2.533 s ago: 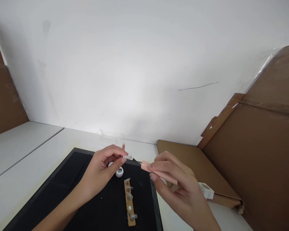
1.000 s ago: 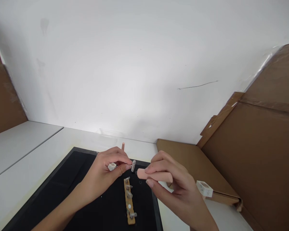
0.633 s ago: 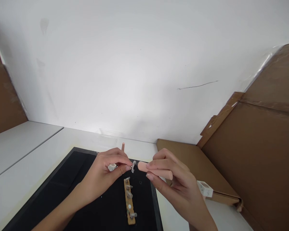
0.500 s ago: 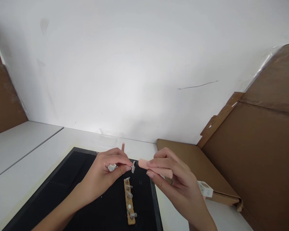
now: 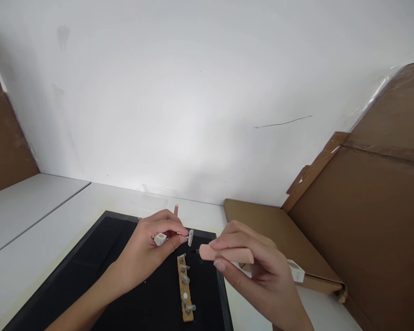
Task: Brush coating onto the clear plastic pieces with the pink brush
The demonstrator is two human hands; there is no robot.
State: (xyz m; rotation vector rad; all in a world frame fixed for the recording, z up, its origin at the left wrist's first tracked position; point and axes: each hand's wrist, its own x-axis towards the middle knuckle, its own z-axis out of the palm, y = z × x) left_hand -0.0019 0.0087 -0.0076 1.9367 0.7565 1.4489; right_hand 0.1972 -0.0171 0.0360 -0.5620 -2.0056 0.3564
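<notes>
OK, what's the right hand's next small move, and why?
Probably ease the dark tip of the pink tool up toward the clear piece: the right hand grips the tool, its tip showing below and apart from the piece, which the left hand holds out.

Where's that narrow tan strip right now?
In the head view, the tan strip lies near the bottom middle, on the black mat toward its right edge, below the fingertips of the left hand.

White wall (image 5: 158, 92) (smudged); brown cardboard (image 5: 379, 207) both sides
</notes>
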